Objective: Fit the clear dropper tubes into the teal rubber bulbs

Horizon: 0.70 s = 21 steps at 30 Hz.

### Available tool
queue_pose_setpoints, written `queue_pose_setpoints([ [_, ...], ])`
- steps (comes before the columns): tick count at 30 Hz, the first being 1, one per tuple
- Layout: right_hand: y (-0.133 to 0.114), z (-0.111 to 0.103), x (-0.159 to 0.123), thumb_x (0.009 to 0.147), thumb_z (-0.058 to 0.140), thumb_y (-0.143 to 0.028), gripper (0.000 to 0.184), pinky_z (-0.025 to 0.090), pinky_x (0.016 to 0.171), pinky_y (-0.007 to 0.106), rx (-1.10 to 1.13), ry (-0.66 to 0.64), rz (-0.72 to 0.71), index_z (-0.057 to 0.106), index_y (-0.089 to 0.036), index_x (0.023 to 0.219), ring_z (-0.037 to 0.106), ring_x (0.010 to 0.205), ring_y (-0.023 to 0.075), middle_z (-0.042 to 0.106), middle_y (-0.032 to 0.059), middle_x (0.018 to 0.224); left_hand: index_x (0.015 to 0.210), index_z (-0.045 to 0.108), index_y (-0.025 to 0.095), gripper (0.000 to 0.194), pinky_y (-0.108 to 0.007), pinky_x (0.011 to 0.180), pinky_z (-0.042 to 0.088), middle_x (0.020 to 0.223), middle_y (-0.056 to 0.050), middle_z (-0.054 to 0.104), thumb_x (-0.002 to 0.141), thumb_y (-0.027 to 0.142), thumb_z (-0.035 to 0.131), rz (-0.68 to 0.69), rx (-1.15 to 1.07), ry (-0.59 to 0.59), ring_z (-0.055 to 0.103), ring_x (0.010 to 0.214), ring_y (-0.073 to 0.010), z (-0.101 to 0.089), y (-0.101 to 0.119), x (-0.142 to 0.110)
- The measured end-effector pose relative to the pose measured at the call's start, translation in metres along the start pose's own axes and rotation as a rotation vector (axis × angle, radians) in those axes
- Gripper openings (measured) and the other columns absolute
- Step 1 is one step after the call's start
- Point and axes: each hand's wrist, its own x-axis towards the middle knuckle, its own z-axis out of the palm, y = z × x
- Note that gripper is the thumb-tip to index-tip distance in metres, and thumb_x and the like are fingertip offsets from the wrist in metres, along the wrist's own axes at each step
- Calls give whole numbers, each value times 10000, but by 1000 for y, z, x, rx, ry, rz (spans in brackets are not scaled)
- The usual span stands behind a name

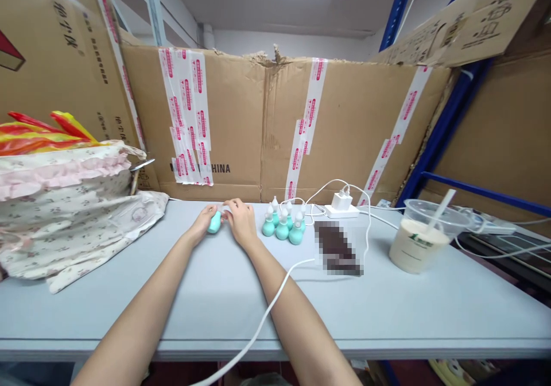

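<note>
Between my hands, just above the table, is a teal bulb syringe point(214, 223) with a clear tip, tilted to the upper right. My left hand point(201, 223) is closed around the bulb's left side. The curled fingers of my right hand point(241, 220) are at the clear tip and partly hide it. Just right of that hand, several more teal bulb syringes point(282, 229) stand upright in a close group, their clear tips pointing up.
A white cable point(267, 311) crosses over my right forearm. Right of the bulbs lie a blurred-out dark object point(338, 248) and a white power strip with a charger point(342, 205). A drink cup point(415, 239) stands farther right, a floral cloth bag point(77, 202) at left. Cardboard point(241, 116) walls the back.
</note>
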Motion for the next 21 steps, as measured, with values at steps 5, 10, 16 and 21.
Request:
queue_pose_setpoints([
  [5, -1, 8, 0, 886, 431, -268, 147, 272, 766, 289, 7, -36, -20, 557, -230, 950, 490, 934, 142, 551, 19, 987, 663, 478, 142, 330, -250, 452, 363, 489, -16, 543, 684, 471, 496, -31, 123, -151, 485, 407, -119, 5, 3, -5],
  [10, 4, 8, 1, 866, 465, -251, 87, 274, 758, 303, -35, -20, -44, 542, -229, 902, 472, 907, 152, 546, 4, 971, 670, 484, 141, 360, -252, 447, 358, 530, -25, 570, 652, 499, 507, -45, 165, -188, 490, 406, -116, 7, 5, -8],
  [16, 6, 3, 3, 859, 463, -261, 113, 304, 754, 314, -141, -102, -151, 528, -190, 917, 432, 918, 188, 513, 52, 994, 675, 462, 151, 385, -247, 441, 363, 511, -17, 573, 669, 535, 486, -6, 234, -202, 493, 384, -118, 4, -5, -4],
  [21, 10, 2, 3, 873, 424, -233, 130, 326, 762, 317, -157, -139, -163, 523, -163, 922, 427, 916, 197, 507, 73, 985, 687, 463, 156, 386, -245, 428, 362, 485, -6, 569, 675, 542, 464, 14, 332, -195, 485, 359, -119, 5, -7, -3],
])
